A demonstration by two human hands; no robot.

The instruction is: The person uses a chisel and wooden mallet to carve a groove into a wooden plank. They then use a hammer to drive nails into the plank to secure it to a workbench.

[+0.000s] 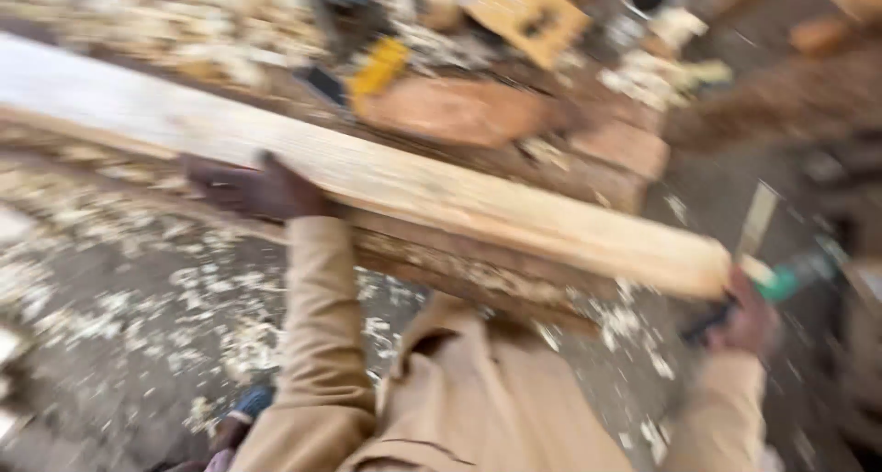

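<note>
A long pale wooden plank (386, 174) runs from the upper left to the lower right, motion-blurred. My left hand (253, 189) grips it from below near its middle. My right hand (749, 320) is at the plank's right end and is shut on a tool with a green handle (795, 275) and a dark part; what kind of tool it is I cannot tell. A thin pale strip (758, 219) sticks up just above that hand. My tan sleeves and coat (459, 389) fill the bottom centre.
A rough wooden workbench (514, 160) lies behind the plank, with wood pieces, a yellow tool (377, 68) and a yellow board (528, 17) on it. Wood shavings (138, 307) cover the grey floor. Dark timber stands at the right (790, 95).
</note>
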